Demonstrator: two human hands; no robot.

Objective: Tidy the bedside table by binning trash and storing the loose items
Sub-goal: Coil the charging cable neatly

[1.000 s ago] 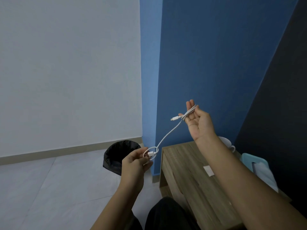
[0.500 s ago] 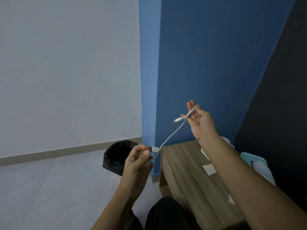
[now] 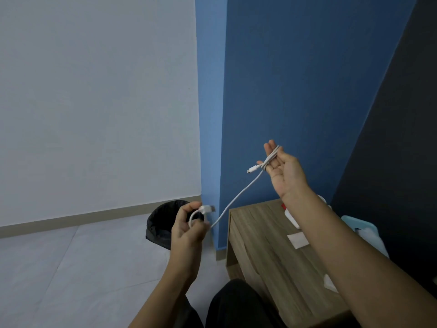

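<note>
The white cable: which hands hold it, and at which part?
The thin white charging cable: left hand pinches its larger plug end; right hand holds loops near the small plug.

The left hand pinches the USB-plug end of a thin white charging cable, a small loop curling beside its fingers. The cable rises in a slack line to the raised right hand, where several turns lie along the fingers, held under the thumb, and the small plug sticks out leftward. Below stands a wood-grain tabletop with a white paper square on it. A black-lined round bin sits on the floor behind the left hand.
</note>
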